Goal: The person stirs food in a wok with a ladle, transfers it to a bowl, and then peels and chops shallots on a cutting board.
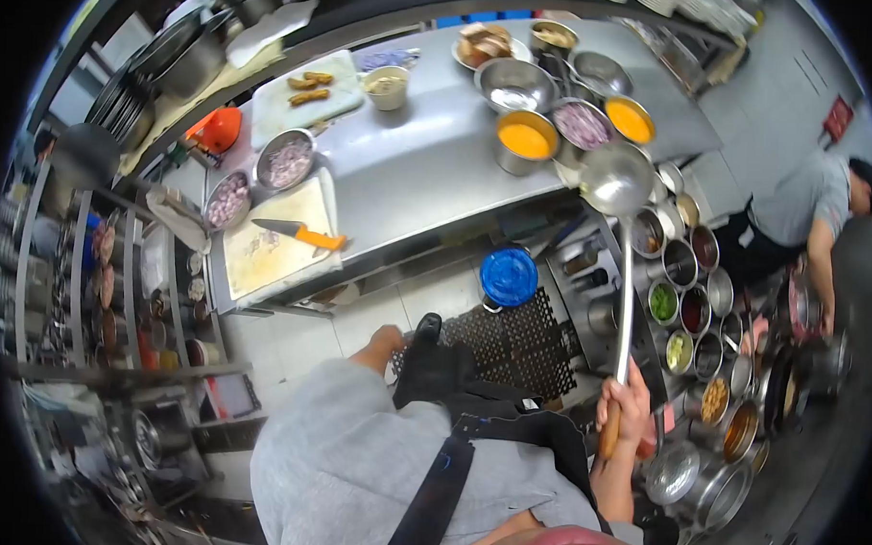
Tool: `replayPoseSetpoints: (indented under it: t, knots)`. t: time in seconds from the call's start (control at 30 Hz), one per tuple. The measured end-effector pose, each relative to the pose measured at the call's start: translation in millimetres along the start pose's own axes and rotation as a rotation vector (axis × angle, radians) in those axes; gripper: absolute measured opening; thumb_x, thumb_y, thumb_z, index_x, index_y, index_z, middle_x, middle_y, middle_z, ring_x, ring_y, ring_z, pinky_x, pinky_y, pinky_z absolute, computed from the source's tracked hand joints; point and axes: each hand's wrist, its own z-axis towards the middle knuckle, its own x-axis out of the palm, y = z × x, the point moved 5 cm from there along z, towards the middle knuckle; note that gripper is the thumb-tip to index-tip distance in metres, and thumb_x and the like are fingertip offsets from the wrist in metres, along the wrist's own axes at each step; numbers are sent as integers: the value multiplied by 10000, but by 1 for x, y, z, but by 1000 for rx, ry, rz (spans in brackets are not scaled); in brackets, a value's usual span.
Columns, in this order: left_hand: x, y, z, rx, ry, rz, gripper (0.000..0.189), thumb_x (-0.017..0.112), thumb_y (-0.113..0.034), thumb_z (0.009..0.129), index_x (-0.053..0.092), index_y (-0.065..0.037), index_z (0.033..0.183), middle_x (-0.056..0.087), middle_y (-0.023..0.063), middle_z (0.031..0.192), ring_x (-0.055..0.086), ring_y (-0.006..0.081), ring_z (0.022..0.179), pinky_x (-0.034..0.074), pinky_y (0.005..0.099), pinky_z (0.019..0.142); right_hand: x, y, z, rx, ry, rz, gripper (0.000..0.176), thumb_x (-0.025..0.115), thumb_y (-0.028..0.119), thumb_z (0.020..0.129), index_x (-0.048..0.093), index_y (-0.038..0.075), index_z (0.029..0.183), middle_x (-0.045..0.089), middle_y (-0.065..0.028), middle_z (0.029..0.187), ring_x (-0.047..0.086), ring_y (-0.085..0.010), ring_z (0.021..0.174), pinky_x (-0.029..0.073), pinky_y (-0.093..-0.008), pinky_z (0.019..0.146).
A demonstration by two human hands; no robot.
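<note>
A long, smooth steel surface point(430, 167) is stretching across the view from 9 to 1 o'clock. At its 8 o'clock end a white rectangular board point(268, 257) is lying flat, carrying a knife point(298, 233) with an orange handle. A black perforated mat point(525, 348) is covering the floor at the centre, with a round blue lid point(508, 275) sitting at its 11 o'clock corner. At 3 o'clock, round steel pots point(689, 305) are standing in rows, holding green, red and yellow-brown seasonings. At 1 o'clock on the surface, three steel bowls are clustering. The paste bowl point(525, 139) is holding something thick and orange-yellow, the onion bowl point(581, 124) chopped purple pieces, and the sauce bowl point(630, 119) something orange. The ladle point(626, 298), shiny steel with a wooden grip, is pointing toward 12 o'clock, its round cup lying just below those bowls. The right hand point(626, 399) is gripping the wooden end at 4 o'clock, fingers wrapped closed. The left hand point(388, 340) is hanging at the mat's 9 o'clock edge; I cannot tell whether it is open or closed.
</note>
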Motion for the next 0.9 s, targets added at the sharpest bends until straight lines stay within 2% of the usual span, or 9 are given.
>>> replayPoseSetpoints:
  t: [0.17, 0.27, 0.33, 0.4, 0.57, 0.63, 0.67, 0.83, 0.9]
  knots:
    - [31, 80, -36, -121, -45, -272, 399, 633, -336, 774, 718, -9, 987, 666, 246, 1095, 638, 365, 1070, 515, 413, 927, 176, 2, 147, -41, 320, -306, 639, 604, -2, 835, 401, -12, 1441, 566, -69, 672, 525, -146, 413, 422, -268, 364]
    - [24, 113, -58, -205, 4, -466, 389, 585, -254, 742, 700, 58, 944, 670, 274, 1036, 642, 382, 1044, 510, 433, 925, 263, -31, 243, -327, 430, -780, 625, 610, 47, 836, 426, 6, 1431, 617, -122, 706, 560, -127, 464, 452, -304, 438]
    - [30, 143, -55, -257, -17, -533, 379, 584, -240, 736, 701, 55, 943, 671, 277, 1026, 652, 387, 1014, 520, 435, 905, 312, -53, 291, -728, 383, -1157, 644, 601, 60, 811, 408, 13, 1424, 637, -280, 803, 651, -421, 738, 508, -471, 692]
    - [37, 168, -60, -286, -86, -620, 350, 577, -205, 732, 700, 56, 929, 673, 284, 999, 679, 404, 908, 550, 435, 832, 345, -77, 338, -622, 332, -1387, 651, 586, 44, 802, 397, 17, 1424, 641, -298, 885, 601, -490, 874, 483, -517, 786]
    - [65, 217, -55, -141, -95, -518, 348, 588, -219, 738, 703, 54, 920, 674, 276, 1013, 678, 390, 927, 548, 423, 836, 379, -86, 358, -624, 305, -1329, 646, 572, 52, 810, 390, 19, 1429, 643, -297, 895, 623, -471, 852, 489, -520, 792]
    - [72, 224, -60, -292, -65, -499, 385, 597, -279, 745, 709, 41, 929, 671, 264, 1051, 650, 377, 1026, 519, 419, 906, 378, -85, 355, -647, 301, -1273, 635, 565, 64, 817, 401, 26, 1429, 641, -302, 901, 614, -486, 847, 490, -520, 789]
    - [76, 225, -60, -315, 15, -455, 349, 620, -313, 803, 706, 16, 882, 692, 187, 926, 697, 351, 809, 570, 424, 767, 376, -86, 352, -641, 284, -1266, 635, 565, 64, 817, 401, 26, 1429, 641, -302, 901, 614, -486, 847, 490, -520, 789]
    - [72, 190, -26, -283, 203, -586, 371, 656, -264, 783, 682, 83, 912, 697, 209, 929, 706, 324, 783, 576, 416, 637, 330, -104, 301, -142, 259, -549, 629, 580, 63, 843, 414, 56, 1450, 558, -72, 616, 566, -161, 477, 482, -342, 451]
    - [35, 158, -13, 170, 190, -320, 348, 672, -245, 797, 663, 95, 871, 683, 193, 836, 693, 286, 668, 558, 402, 523, 281, -90, 239, 41, 260, -227, 630, 607, 64, 862, 393, 27, 1453, 566, -61, 641, 550, -151, 439, 449, -302, 375]
